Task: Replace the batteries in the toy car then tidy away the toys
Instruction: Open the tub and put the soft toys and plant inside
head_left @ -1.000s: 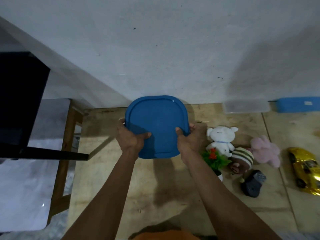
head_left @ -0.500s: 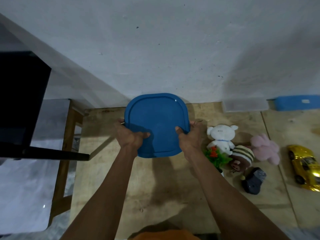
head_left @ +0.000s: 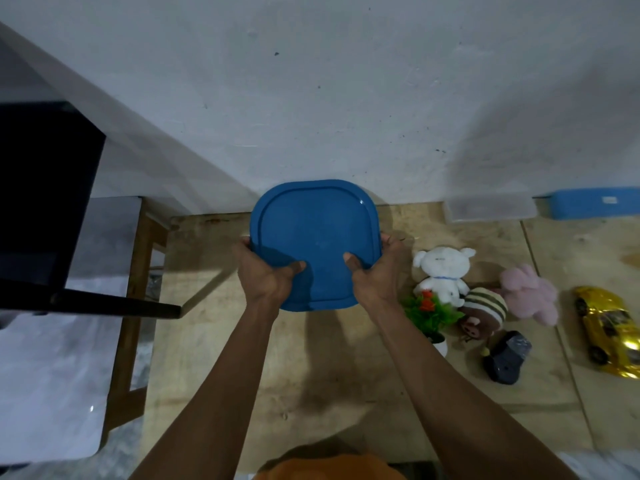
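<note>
Both the left hand (head_left: pixel 268 275) and right hand (head_left: pixel 375 277) gripped the blue lid (head_left: pixel 313 237) by opposite edges, fingers curled under and thumbs on top, probably to seat it evenly on a container hidden beneath.

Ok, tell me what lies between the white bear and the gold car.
Head view: the pink plush toy, with the white bear on its left and the gold car on its right.

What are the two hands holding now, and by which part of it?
Both hands hold the blue rounded-square plastic lid. The left hand grips its left edge and the right hand its right edge, with each thumb lying on the top face near the lid's near corners.
</note>
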{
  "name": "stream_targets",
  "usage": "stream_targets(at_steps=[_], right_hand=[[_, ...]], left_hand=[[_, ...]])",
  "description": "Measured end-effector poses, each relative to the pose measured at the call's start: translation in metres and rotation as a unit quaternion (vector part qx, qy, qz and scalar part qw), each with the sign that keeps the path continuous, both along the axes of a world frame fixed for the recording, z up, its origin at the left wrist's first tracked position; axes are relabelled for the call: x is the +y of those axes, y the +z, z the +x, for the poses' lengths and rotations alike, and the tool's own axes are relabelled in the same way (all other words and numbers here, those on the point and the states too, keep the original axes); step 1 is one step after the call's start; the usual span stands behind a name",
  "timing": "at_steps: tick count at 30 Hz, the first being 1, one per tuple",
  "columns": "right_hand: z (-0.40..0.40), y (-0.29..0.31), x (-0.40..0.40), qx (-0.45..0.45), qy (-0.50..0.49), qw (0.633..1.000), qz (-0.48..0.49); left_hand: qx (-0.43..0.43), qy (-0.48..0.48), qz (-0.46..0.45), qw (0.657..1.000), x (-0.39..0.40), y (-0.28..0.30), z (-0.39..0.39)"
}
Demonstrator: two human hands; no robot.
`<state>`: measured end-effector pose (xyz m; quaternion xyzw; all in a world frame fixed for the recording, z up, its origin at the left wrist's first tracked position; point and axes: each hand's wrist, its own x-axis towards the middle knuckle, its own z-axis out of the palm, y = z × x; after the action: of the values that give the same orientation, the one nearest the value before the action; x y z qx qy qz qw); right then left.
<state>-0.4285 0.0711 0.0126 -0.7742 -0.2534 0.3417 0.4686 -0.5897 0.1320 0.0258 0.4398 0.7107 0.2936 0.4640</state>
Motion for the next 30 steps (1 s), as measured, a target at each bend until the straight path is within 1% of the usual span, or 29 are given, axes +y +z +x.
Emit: stream_targets(at_steps=[3, 6, 10, 12, 15, 19, 23, 26, 30], right_hand=[[-0.001, -0.001, -0.004, -0.006, 0.017, 1.0, 0.01], [-0.002, 0.002, -0.008, -0.035, 0.056, 0.998, 0.013], [-0.005, 0.024, -0.021, -0.037, 0.077, 0.996, 0.037], [-0.005, 0.039, -0.042, -0.037, 0.088, 0.994, 0.051], [-0.011, 0.054, -0.096, -0.033, 0.101, 0.993, 0.051], [-0.015, 0.049, -0.18, 0.004, 0.127, 0.992, 0.02], [-0.017, 0.026, -0.235, 0.008, 0.14, 0.99, -0.026], [-0.019, 0.004, -0.249, 0.0, 0.161, 0.985, -0.068], [-0.023, -0.019, -0.243, 0.014, 0.159, 0.98, -0.115]], left_hand=[[0.013, -0.014, 0.011, 1.0, -0.006, 0.003, 0.0], [0.035, -0.026, 0.034, 0.998, -0.01, 0.009, 0.0], [0.041, -0.044, 0.083, 0.995, -0.021, 0.033, -0.002], [0.052, -0.054, 0.096, 0.993, -0.039, 0.045, -0.007], [0.09, -0.069, 0.101, 0.988, -0.087, 0.056, -0.016], [0.153, -0.081, 0.074, 0.982, -0.176, 0.051, -0.02], [0.164, -0.073, 0.02, 0.984, -0.241, 0.028, -0.022], [0.18, -0.082, -0.017, 0.98, -0.257, 0.007, -0.027], [0.193, -0.095, -0.052, 0.975, -0.247, -0.012, -0.032]])
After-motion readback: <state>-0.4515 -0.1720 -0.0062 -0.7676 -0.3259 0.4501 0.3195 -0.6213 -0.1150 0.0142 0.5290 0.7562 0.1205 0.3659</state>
